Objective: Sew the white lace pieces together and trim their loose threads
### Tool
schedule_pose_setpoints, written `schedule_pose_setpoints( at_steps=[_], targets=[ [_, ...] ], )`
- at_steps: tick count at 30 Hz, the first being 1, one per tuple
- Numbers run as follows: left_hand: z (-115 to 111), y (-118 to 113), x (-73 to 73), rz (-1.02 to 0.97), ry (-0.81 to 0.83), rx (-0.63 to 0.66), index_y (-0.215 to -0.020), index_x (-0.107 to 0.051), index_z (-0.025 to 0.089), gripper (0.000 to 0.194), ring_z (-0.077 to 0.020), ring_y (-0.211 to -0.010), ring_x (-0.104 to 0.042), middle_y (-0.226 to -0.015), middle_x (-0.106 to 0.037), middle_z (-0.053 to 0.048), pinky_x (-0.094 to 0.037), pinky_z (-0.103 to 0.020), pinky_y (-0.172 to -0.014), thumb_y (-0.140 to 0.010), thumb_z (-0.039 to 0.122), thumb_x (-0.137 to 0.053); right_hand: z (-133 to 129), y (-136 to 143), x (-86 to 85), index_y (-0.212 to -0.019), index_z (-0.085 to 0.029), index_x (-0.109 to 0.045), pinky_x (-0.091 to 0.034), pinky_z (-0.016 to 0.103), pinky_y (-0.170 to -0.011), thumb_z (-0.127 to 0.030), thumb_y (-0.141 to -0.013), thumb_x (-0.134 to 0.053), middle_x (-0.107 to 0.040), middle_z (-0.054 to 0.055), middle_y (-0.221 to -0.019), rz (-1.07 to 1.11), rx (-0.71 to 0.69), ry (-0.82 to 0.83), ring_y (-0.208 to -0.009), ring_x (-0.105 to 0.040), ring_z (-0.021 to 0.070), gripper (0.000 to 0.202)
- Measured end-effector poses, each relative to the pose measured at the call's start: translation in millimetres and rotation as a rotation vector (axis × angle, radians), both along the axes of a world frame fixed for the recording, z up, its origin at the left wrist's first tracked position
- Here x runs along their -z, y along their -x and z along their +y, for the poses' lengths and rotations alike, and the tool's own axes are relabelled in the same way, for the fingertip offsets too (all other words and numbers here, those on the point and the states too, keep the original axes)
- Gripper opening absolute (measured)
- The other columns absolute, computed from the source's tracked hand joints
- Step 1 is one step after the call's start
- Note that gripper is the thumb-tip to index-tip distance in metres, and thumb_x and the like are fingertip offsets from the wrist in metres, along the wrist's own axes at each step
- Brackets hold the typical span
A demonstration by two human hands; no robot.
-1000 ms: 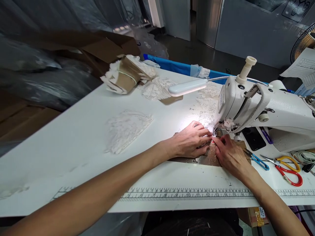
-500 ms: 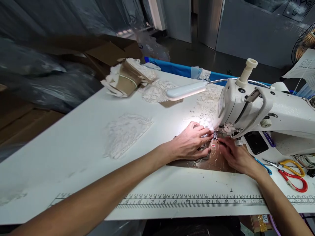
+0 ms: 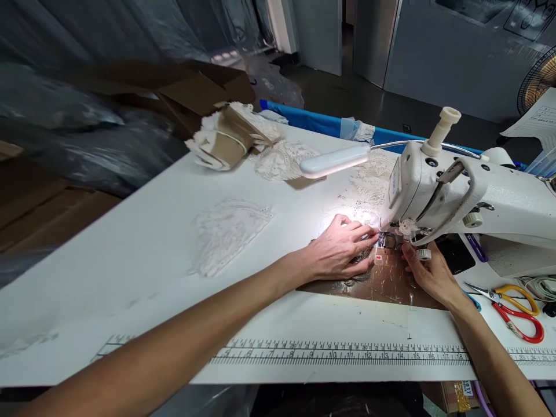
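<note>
Head: lace (image 3: 365, 255) under left grip (image 3: 341, 249)

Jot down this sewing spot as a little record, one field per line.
Machine: white sewing machine
Left hand: spread, fingertips beside the presser foot
Right hand: right of the presser foot
Underneath: shiny brown sheet
Lace piece: left of both hands
Scissors: yellow and red handles
Ruler: along the near table edge

A white flat-topped worktable (image 3: 143, 260) carries a white metal sewing machine (image 3: 490, 197) at right and cream lace pieces (image 3: 230, 234) at left and far. Red-and-yellow-handled scissors (image 3: 521, 313) lie near right, beside a dark rectangular phone (image 3: 454, 253).
</note>
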State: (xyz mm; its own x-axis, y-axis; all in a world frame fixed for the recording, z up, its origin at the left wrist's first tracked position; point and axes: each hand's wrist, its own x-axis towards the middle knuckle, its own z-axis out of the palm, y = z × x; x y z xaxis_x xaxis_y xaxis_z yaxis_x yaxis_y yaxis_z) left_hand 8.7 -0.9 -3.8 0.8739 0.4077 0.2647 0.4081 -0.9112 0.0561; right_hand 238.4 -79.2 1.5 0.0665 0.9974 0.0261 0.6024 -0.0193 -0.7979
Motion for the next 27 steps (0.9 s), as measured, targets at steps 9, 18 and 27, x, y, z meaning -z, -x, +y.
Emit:
schedule_pose_setpoints(
  at_steps=[9,18,27],
  targets=[
    [3.7,-0.2,3.6,-0.015,0.009,-0.005,-0.116,-0.061,0.013,0.040,-0.0237,-0.096,-0.056,-0.102,-0.064,-0.012,-0.031,-0.043,-0.094,-0.105,0.031,-0.028,-0.9,-3.9,13.5,-0.115,-0.017,-0.054,-0.060,0.040,-0.066,-0.054,-0.084,-0.056,-0.065,0.011,-0.095,0.132,0.073,0.044,-0.073,-0.070,0.0250,0.048],
    [41.3,0.9,7.0,-0.077,0.160,0.094,-0.116,-0.067,0.019,0.034,-0.0225,-0.106,-0.060,-0.114,-0.068,-0.011,-0.038,-0.038,-0.101,-0.102,0.029,-0.038,-0.4,-1.7,8.2,-0.082,-0.023,-0.051,-0.054,0.035,-0.060,-0.052,-0.082,-0.053,-0.060,0.005,-0.074,-0.099,0.030,-0.084,-0.072,-0.062,0.0243,0.029],
    [15.9,24.2,-11.7,-0.059,-0.011,-0.053,-0.123,-0.061,0.016,0.032,-0.0301,-0.129,-0.052,-0.145,-0.051,-0.019,-0.034,-0.050,-0.109,-0.099,0.031,-0.047,-7.4,-6.9,24.5,-0.099,-0.019,-0.062,-0.055,0.042,-0.070,-0.054,-0.088,-0.044,-0.063,0.012,-0.090,-0.228,-0.103,-0.225,-0.077,-0.065,0.0269,0.041]
  ],
)
